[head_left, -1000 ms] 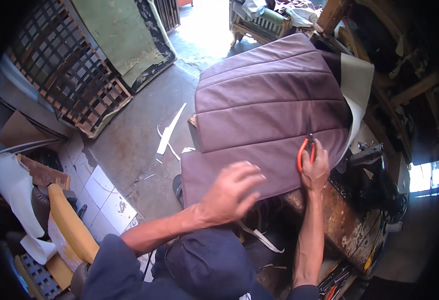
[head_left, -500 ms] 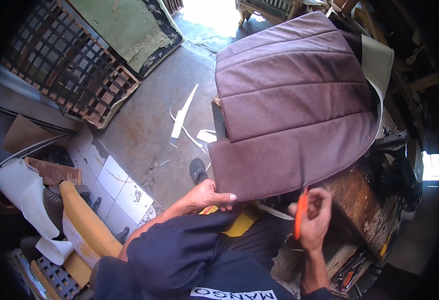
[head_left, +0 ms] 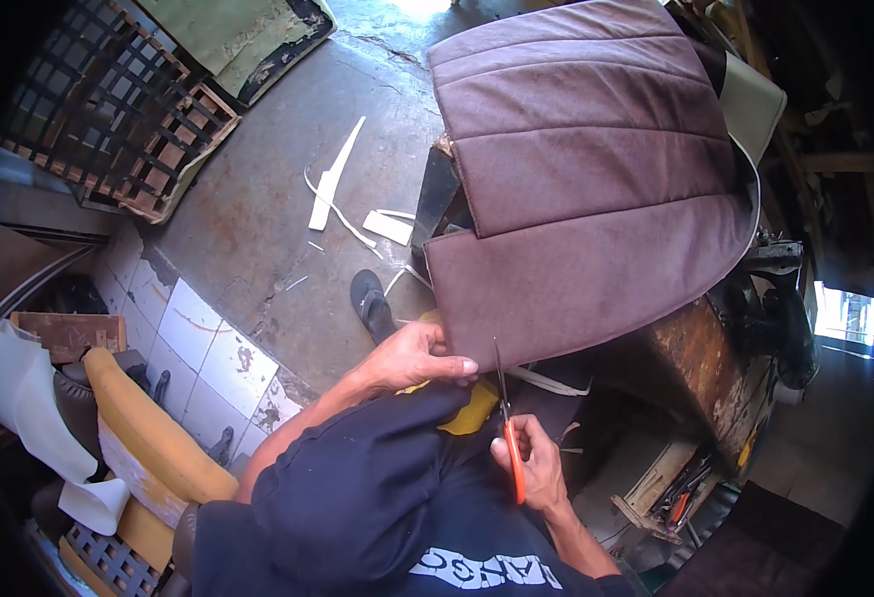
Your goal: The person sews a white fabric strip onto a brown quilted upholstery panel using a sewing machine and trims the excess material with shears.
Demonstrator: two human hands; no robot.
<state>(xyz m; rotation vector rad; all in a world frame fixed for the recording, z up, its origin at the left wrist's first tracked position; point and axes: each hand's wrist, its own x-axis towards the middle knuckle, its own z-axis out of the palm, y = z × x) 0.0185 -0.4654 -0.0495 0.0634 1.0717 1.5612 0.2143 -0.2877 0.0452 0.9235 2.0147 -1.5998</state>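
A large maroon upholstery cover (head_left: pixel 596 164) with stitched seams drapes over a workbench. My left hand (head_left: pixel 417 360) pinches its near left corner, thumb on top and fingers underneath. In my right hand (head_left: pixel 537 460) is a pair of scissors (head_left: pixel 513 453) with orange handles, my fingers in the loops. The blades point away from me and lie at the cover's near edge, just right of my left thumb; whether they are biting into the cloth I cannot tell. Beneath the edge, a yellow piece (head_left: pixel 472 410) and a pale strip (head_left: pixel 548 381) lie by my lap.
White offcuts (head_left: pixel 335 194) lie on the concrete floor. A black sewing machine (head_left: pixel 780 318) stands right of the wooden bench (head_left: pixel 691 373), above a tool drawer (head_left: pixel 661 497). To the left are yellow foam (head_left: pixel 153 428), white sheeting (head_left: pixel 29 403) and a webbed frame (head_left: pixel 109 109).
My right hand has brought the scissors leftward, close to my left hand, at the cover's near edge. The view has shifted, and my left hand keeps its hold on the corner.
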